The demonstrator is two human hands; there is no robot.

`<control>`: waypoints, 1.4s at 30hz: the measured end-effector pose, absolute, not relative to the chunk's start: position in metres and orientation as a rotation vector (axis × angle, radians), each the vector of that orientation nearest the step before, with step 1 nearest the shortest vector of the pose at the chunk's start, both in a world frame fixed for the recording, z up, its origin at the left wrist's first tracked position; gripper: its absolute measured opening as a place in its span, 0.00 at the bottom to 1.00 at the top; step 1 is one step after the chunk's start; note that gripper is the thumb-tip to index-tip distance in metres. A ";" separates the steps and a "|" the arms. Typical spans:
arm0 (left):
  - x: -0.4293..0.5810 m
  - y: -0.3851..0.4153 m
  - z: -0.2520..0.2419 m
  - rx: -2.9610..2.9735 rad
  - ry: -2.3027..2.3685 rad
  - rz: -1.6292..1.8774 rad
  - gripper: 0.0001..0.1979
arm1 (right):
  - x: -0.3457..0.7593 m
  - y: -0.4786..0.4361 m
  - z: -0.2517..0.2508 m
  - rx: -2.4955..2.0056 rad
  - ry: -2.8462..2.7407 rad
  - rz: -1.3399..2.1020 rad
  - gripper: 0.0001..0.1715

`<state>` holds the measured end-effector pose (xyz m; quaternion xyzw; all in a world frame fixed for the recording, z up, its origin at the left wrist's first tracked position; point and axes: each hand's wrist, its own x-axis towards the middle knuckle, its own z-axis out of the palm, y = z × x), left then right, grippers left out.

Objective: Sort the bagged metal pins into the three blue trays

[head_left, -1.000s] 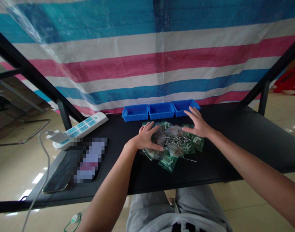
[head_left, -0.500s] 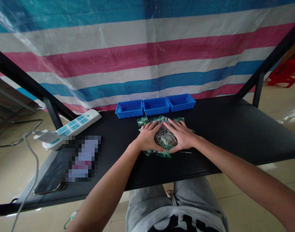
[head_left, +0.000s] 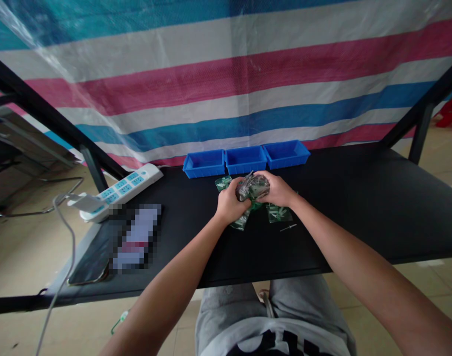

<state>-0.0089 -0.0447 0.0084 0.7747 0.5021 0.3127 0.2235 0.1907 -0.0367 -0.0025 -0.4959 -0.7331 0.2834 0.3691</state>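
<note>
A heap of small clear and green bags with metal pins (head_left: 252, 187) is gathered up between both my hands over the black table (head_left: 351, 207). My left hand (head_left: 230, 201) is closed round the heap's left side. My right hand (head_left: 276, 190) is closed round its right side. A few green bags (head_left: 279, 213) still lie on the table under and beside my hands, and one loose pin (head_left: 288, 228) lies just to the right. Three blue bins (head_left: 245, 159) stand in a row right behind the heap.
A white power strip (head_left: 119, 192) with a plugged-in adapter and cable lies at the table's left. A phone and a blurred item (head_left: 133, 239) lie at the front left. A striped tarp hangs behind the table. Black frame bars slant at both sides.
My hands went from spread flat over the scattered bags to pushing them together, then closing on the heap and lifting it a little off the table.
</note>
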 end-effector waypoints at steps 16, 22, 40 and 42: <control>0.002 -0.022 -0.019 1.344 1.260 1.387 0.20 | 0.173 -0.038 -0.001 -1.119 -1.265 0.906 0.16; -0.009 -0.023 -0.007 1.501 1.563 1.228 0.15 | 0.183 -0.042 0.004 -1.321 -1.459 0.665 0.16; -0.054 -0.019 0.015 2.482 1.435 0.580 0.45 | 0.224 -0.052 0.010 -1.843 -1.882 0.241 0.57; -0.061 -0.017 0.016 2.512 1.298 0.391 0.59 | 0.233 -0.053 0.010 -1.742 -2.035 0.380 0.68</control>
